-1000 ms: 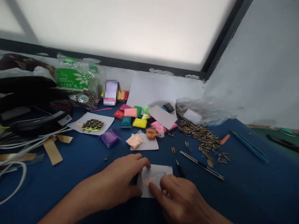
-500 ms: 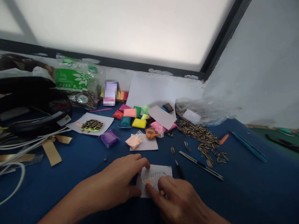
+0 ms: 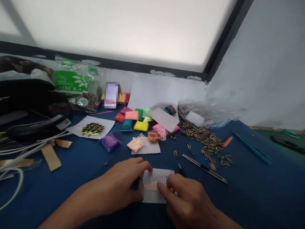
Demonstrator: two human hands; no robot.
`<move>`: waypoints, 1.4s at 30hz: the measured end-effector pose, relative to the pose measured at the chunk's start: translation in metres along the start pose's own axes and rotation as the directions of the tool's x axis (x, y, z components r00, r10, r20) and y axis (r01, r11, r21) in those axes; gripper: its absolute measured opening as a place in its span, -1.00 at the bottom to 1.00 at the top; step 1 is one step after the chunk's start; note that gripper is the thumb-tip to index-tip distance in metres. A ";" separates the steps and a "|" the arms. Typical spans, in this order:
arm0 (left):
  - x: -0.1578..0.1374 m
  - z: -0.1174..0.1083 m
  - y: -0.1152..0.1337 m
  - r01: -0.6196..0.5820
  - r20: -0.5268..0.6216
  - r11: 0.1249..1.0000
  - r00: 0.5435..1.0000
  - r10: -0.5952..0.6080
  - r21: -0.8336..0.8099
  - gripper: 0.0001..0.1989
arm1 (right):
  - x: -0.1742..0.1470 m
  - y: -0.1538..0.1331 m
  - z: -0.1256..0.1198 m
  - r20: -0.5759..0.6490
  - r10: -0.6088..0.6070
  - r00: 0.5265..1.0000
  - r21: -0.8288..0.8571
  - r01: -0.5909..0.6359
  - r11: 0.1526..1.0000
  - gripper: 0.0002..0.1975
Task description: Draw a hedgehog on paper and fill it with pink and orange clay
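A small white paper [image 3: 156, 198] with a pencil-drawn grid shape lies flat on the blue table. Thin peach clay [image 3: 151, 186] is spread on it, left of the pencilled grid. My left hand [image 3: 126, 178] holds the paper down at its left edge, thumb low and fingers at the top corner. Over the paper's right part is my right hand [image 3: 188, 197], its index fingertip at the clay's right end. The other fingers are curled, and what they may hold is hidden. A pen [image 3: 180, 169] shows partly behind the right hand.
A utility knife [image 3: 205, 168], striped sunflower seeds [image 3: 202, 135] and blue tweezers [image 3: 252, 148] lie to the right. Several coloured clay packets [image 3: 141, 126] and opened peach clay [image 3: 135, 144] are ahead. A seed-covered clay figure [image 3: 92, 129] rests on paper at left, near white cables [image 3: 21, 178].
My right hand has shifted right along the paper, its index fingertip moving from the clay's middle to its right end. More clay shows now. My left hand keeps its place.
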State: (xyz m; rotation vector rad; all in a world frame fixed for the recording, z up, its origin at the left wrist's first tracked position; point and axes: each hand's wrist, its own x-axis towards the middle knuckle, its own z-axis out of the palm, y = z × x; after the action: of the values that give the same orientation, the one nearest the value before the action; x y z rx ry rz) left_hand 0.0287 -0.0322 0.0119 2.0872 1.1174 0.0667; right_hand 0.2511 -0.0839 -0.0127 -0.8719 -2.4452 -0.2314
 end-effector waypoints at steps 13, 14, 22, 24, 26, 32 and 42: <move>0.000 0.000 -0.004 -0.011 0.008 0.999 1.000 0.011 -0.039 -0.53 | -0.004 -0.002 0.016 -0.064 -0.071 0.995 -0.025 0.069 0.997 -0.71; 0.001 0.001 -0.005 -0.015 0.007 0.999 1.000 0.015 -0.039 -0.53 | -0.004 -0.002 0.017 -0.057 -0.070 0.996 -0.021 0.069 0.997 -0.71; 0.002 0.004 -0.011 -0.033 0.007 0.998 0.999 0.033 -0.055 -0.57 | -0.003 0.001 0.010 -0.065 -0.036 0.997 0.016 0.038 0.999 -0.70; 0.002 0.003 -0.010 -0.029 0.013 0.998 0.999 0.030 -0.048 -0.57 | -0.002 0.002 0.007 -0.080 -0.057 0.995 -0.015 0.056 0.998 -0.69; 0.002 0.003 -0.009 -0.024 0.011 0.999 1.000 0.024 -0.041 -0.58 | -0.001 0.002 0.004 -0.067 -0.097 0.993 -0.029 0.095 0.995 -0.67; -0.002 0.002 -0.007 -0.019 0.022 1.000 1.000 0.019 -0.017 -0.43 | 0.002 -0.002 0.003 0.005 -0.130 0.992 -0.031 0.130 0.991 -0.63; 0.003 0.005 -0.001 0.016 -0.001 0.998 1.000 -0.016 0.062 -0.40 | -0.001 0.001 0.005 0.042 -0.109 0.993 -0.007 0.109 0.994 -0.63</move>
State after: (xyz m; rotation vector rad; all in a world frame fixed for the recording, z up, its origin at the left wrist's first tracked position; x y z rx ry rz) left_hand 0.0313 -0.0326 0.0073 2.1326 1.1493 0.0258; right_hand 0.2500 -0.0820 -0.0179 -0.7545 -2.5352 -0.2671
